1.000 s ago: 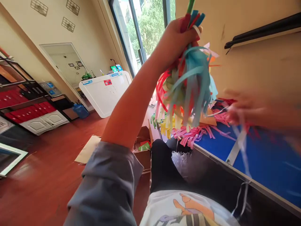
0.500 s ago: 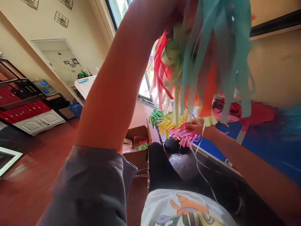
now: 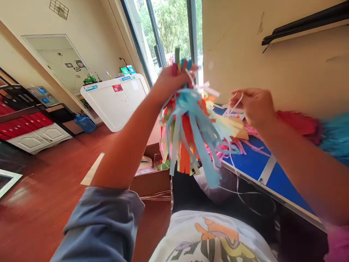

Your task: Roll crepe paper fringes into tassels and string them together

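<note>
My left hand [image 3: 176, 82] is closed around the top of a bunch of paper tassels [image 3: 195, 123], held up in the middle of the view. Light blue, orange, red and yellow fringes hang below the fist, and short coloured ends stick out above it. To the right, my right hand [image 3: 255, 103] pinches a thin white string [image 3: 231, 156] between thumb and fingers. The string loops down over my lap. Part of it also shows near the left fist, but whether it goes round the bunch I cannot tell.
A blue table [image 3: 252, 169] on the right bears pink paper strips, a red pile [image 3: 300, 123] and blue fringe [image 3: 338, 134]. A cardboard box [image 3: 152, 183] stands on the floor by my legs. Further back are a whiteboard [image 3: 114, 103] and a window [image 3: 171, 29].
The left hand has come down with the tassels to mid-view. My right hand has risen from the pink tassels over the table, and now pulls the white string up beside the bunch.
</note>
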The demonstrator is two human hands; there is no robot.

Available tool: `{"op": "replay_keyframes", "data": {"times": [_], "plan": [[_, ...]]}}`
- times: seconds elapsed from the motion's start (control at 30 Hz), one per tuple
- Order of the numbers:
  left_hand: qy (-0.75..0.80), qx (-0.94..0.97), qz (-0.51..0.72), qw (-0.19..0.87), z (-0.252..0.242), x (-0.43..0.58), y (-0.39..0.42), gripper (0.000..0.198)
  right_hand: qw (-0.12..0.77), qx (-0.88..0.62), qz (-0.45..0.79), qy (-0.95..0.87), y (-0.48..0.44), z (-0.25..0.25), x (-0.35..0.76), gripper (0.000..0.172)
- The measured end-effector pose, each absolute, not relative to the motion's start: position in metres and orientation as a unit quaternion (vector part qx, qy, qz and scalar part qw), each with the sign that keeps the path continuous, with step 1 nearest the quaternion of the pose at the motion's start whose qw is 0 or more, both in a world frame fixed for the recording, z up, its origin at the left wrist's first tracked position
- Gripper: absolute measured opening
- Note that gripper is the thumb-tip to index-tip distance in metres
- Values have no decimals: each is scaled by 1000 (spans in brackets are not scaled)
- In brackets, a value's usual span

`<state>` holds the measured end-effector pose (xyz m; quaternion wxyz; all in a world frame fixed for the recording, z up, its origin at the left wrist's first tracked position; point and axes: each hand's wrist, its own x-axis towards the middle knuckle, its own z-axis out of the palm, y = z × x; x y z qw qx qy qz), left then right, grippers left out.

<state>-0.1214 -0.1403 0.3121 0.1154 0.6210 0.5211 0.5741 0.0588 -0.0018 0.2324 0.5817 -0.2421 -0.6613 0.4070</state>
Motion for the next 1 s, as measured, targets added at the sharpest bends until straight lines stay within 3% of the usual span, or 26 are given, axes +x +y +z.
{"op": "replay_keyframes", "data": {"times": [0.1,0.2,0.37,0.63,0.87,1.0], "plan": [[532,623,535,205,261,-130,-119,17,631,-219,376,-642,-6,256,56,11],[552,644,445,287,215,-120,-96,4,625,-206,348,-667,-11,268,54,9],[548,675,367,330,171,-78,-67,29,628,-187,319,-684,-18,278,53,11],[497,660,459,326,149,-63,-45,29,617,-201,291,-703,-34,296,62,18],[492,596,556,305,156,-94,-72,21,648,-182,273,-688,-35,319,66,23],[466,533,650,276,173,-123,-106,20,584,-193,238,-751,-42,333,52,30]]}}
